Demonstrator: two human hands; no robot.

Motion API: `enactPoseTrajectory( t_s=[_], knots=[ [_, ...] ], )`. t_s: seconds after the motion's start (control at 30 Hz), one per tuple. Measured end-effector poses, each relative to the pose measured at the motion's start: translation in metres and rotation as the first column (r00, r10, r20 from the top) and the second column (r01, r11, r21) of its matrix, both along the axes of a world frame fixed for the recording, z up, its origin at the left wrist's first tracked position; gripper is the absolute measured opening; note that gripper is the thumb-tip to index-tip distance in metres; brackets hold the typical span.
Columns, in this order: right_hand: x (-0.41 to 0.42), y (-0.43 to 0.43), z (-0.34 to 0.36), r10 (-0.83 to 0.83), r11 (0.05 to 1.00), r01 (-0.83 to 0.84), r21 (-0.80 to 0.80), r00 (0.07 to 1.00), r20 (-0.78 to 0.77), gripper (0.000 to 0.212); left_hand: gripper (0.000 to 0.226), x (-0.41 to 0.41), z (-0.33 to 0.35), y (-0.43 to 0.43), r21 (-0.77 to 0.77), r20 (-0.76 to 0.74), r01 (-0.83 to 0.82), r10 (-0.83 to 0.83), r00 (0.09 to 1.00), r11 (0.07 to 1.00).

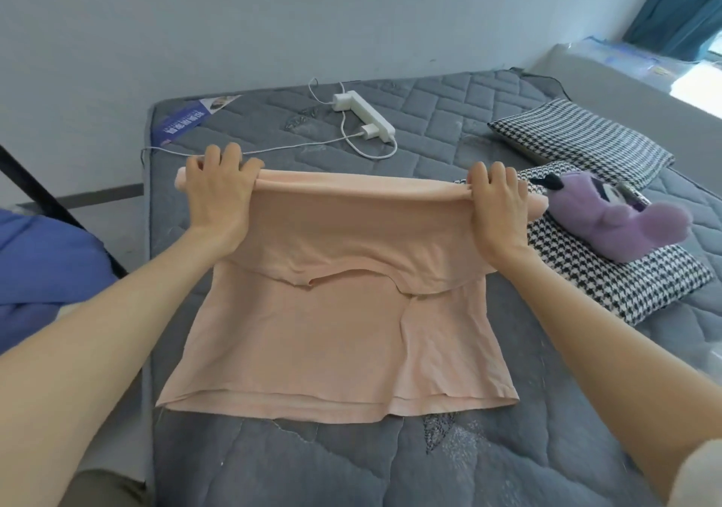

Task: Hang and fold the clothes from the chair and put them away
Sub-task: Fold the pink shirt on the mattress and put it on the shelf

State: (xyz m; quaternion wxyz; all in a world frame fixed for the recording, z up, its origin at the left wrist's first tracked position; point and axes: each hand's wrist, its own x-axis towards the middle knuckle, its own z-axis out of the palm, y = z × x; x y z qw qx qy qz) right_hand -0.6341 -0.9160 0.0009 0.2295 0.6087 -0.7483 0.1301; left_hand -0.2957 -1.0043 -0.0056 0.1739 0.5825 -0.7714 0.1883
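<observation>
Peach top (312, 334) folded on the mattress (488, 448).
Its far fold, running left-right, is gripped by left hand (218, 194) and right hand (498, 202); hem lies near.

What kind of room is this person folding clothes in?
Most likely a bedroom. The peach top is spread on a bare quilted grey mattress, with houndstooth pillows and a purple plush toy lying beside it.
</observation>
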Motion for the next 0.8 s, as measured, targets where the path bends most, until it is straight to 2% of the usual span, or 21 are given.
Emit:
enactPoseTrajectory(
  t_s=[0.2, 0.33, 0.4, 0.47, 0.53, 0.6, 0.67, 0.7, 0.8],
  knots=[
    [0.018, 0.075, -0.030, -0.001, 0.991, -0.012, 0.133, 0.995, 0.099, 0.022, 0.050, 0.023, -0.025, 0.073, 0.121, 0.053, 0.057, -0.064, 0.997, 0.991],
    [0.029, 0.122, -0.065, 0.023, 0.970, -0.063, 0.233, 0.985, 0.169, 0.015, 0.062, 0.034, -0.047, 0.113, 0.280, 0.095, 0.043, -0.072, 0.993, 0.959],
    [0.032, 0.141, -0.083, 0.002, 0.958, -0.058, 0.282, 0.981, 0.196, 0.015, 0.057, 0.037, -0.060, 0.130, 0.432, 0.106, -0.010, -0.040, 0.994, 0.902],
    [0.035, 0.158, -0.103, -0.060, 0.911, -0.023, 0.411, 0.980, 0.189, 0.014, 0.046, 0.039, -0.077, 0.146, 0.574, 0.130, -0.076, 0.002, 0.992, 0.815],
    [0.038, 0.172, -0.121, -0.103, 0.839, -0.005, 0.544, 0.981, 0.167, 0.016, 0.044, 0.042, -0.097, 0.161, 0.646, 0.199, -0.118, -0.017, 0.980, 0.754],
    [0.041, 0.184, -0.135, -0.119, 0.801, 0.019, 0.598, 0.985, 0.128, 0.019, 0.046, 0.044, -0.117, 0.171, 0.669, 0.178, -0.138, 0.022, 0.984, 0.730],
    [0.046, 0.188, -0.140, -0.141, 0.752, 0.062, 0.656, 0.988, 0.067, 0.026, 0.051, 0.048, -0.132, 0.179, 0.675, 0.226, -0.145, -0.016, 0.974, 0.724],
    [0.048, 0.187, -0.140, -0.163, 0.709, 0.089, 0.699, 0.986, 0.040, 0.030, 0.055, 0.050, -0.137, 0.182, 0.709, 0.230, -0.149, -0.026, 0.973, 0.689],
    [0.056, 0.173, -0.129, -0.202, 0.570, 0.092, 0.817, 0.979, 0.031, 0.035, 0.084, 0.050, -0.133, 0.177, 0.850, 0.289, -0.212, -0.092, 0.953, 0.482]
  ],
)
